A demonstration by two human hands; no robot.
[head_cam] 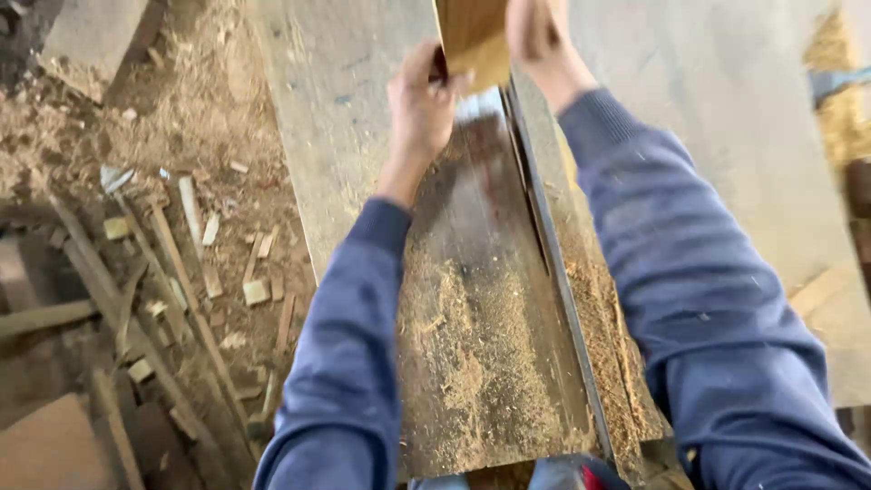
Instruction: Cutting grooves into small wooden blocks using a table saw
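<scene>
A: What is seen nearest, below the hands?
B: Sawdust [472, 363] is spread over the metal worktop [490, 272], between the two blue sleeves [345, 363].

A: And to the left hand's side?
B: Offcuts [195, 263] are scattered on the floor [209, 109], well apart from it.

A: How is the left hand [420, 104] set?
B: It is closed on the lower edge of a board [472, 36], thumb pressed to its face.

A: The right hand [537, 32]?
B: It is laid against the board's right edge; how far it is closed cannot be told. The board is held upright above the worktop's far end, between both hands.
</scene>
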